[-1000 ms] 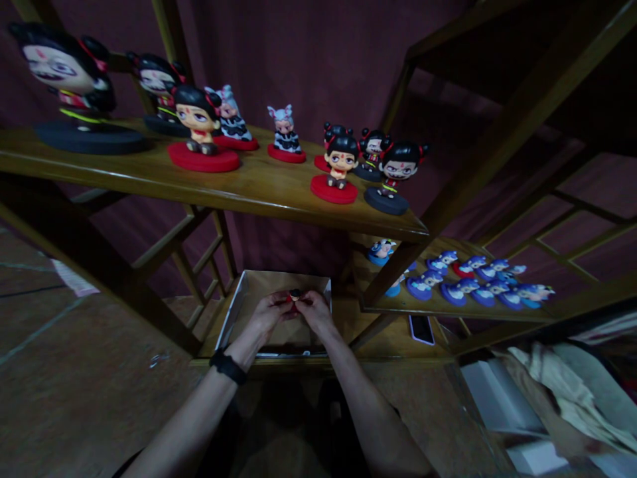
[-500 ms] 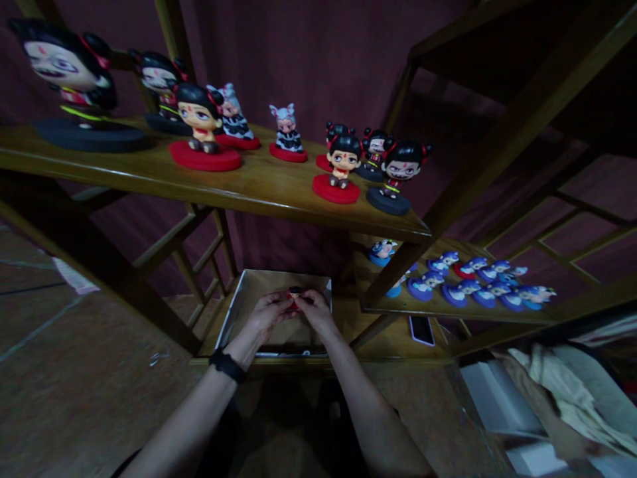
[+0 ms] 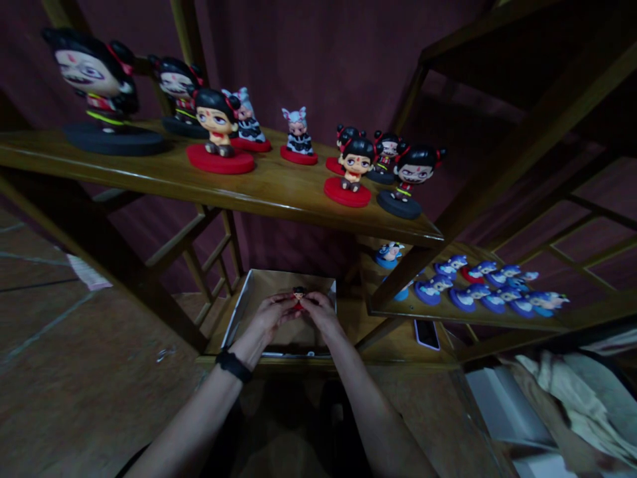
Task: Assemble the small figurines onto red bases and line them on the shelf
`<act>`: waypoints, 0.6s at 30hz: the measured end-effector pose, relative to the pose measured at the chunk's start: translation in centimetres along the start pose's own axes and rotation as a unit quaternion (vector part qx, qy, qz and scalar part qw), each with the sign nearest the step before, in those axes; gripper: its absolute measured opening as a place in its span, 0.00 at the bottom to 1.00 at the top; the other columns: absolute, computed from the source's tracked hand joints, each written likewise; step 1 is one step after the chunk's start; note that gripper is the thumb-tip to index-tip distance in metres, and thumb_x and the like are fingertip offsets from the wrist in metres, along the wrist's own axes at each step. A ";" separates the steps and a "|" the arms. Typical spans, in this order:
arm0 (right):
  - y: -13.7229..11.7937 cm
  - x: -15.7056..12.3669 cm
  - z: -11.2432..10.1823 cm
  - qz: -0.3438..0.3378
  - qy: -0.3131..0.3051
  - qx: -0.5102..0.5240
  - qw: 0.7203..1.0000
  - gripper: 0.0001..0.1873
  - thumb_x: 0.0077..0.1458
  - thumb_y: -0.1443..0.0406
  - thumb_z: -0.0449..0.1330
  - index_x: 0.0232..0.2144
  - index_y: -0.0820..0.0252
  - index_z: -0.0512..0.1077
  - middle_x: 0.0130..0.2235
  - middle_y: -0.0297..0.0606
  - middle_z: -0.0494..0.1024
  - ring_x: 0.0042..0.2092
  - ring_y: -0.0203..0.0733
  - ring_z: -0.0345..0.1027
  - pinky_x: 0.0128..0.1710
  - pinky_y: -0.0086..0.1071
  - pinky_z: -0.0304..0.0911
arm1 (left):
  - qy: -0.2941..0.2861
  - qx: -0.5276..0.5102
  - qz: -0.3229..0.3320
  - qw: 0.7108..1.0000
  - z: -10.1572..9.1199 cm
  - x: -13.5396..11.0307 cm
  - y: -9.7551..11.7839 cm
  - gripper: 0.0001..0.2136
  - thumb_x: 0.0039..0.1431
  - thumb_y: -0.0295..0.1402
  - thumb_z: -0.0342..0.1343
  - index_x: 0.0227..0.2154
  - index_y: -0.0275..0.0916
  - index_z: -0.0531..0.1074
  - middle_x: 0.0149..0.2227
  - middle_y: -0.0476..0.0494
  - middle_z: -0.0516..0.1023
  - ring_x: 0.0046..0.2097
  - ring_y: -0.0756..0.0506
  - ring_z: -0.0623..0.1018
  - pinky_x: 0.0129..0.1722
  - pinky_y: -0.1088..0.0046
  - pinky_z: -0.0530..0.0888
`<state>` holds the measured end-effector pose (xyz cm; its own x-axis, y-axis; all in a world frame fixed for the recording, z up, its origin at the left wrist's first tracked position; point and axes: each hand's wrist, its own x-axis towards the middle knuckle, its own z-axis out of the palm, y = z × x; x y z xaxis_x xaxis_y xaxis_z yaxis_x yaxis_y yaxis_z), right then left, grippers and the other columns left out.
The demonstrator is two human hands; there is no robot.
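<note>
Between my two hands is a small figurine [image 3: 298, 293] with black hair and a red base, partly covered by my fingers. My left hand [image 3: 273, 313] is closed on its left side, a black band on the wrist. My right hand [image 3: 321, 311] grips it from the right. Both hands are over a shallow cardboard box [image 3: 242, 309] with white edges, which stands on the low wooden shelf. The fingertips and the lower part of the figurine are hard to make out in the dim light.
Several figurines on red or dark bases stand on the upper wooden shelf [image 3: 279, 192]. A side shelf [image 3: 398, 305] at right carries purple-haired ones [image 3: 468, 295]. Below it lies a phone [image 3: 426, 334]. Pale boxes [image 3: 507, 405] and cloth [image 3: 562, 392] are at lower right.
The whole view has shifted slightly, so the shelves appear further right. Both hands still hold the figurine over the box, and slightly more of its head and front shows.
</note>
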<state>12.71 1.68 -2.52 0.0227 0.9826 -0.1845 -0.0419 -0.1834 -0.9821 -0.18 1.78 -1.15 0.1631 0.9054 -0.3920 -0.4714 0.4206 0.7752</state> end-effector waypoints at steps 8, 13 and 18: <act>0.7 0.4 0.0 0.018 0.006 -0.005 1.000 0.09 0.43 0.60 0.57 0.29 0.56 0.69 0.30 0.30 0.73 0.31 0.35 0.68 0.31 0.28 0.63 | -0.004 -0.041 -0.013 0.999 0.1 0.0 0.1 0.08 0.43 0.18 0.59 0.30 0.29 0.74 0.30 0.38 0.79 0.29 0.47 0.78 0.31 0.73 0.77; 0.4 0.2 0.1 0.016 -0.003 0.005 1.000 0.08 0.41 0.61 0.58 0.28 0.57 0.68 0.27 0.29 0.72 0.29 0.34 0.67 0.30 0.27 0.63 | -0.004 -0.013 -0.018 1.000 -0.1 -0.2 0.1 0.09 0.43 0.19 0.59 0.31 0.30 0.74 0.29 0.39 0.79 0.27 0.47 0.78 0.29 0.72 0.77; 0.0 -0.1 0.2 0.001 0.009 -0.020 1.000 0.07 0.41 0.62 0.58 0.26 0.57 0.66 0.24 0.28 0.71 0.27 0.33 0.65 0.29 0.27 0.61 | 0.008 0.005 -0.018 1.000 -0.1 -0.2 0.3 0.10 0.43 0.19 0.60 0.31 0.31 0.73 0.27 0.41 0.78 0.27 0.46 0.78 0.28 0.73 0.76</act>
<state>12.49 1.60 -2.50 0.0410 0.9815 -0.1873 -0.0029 -0.1873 -0.9823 -0.40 1.70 -0.92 0.1655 0.8889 -0.4273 -0.4573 0.4530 0.7653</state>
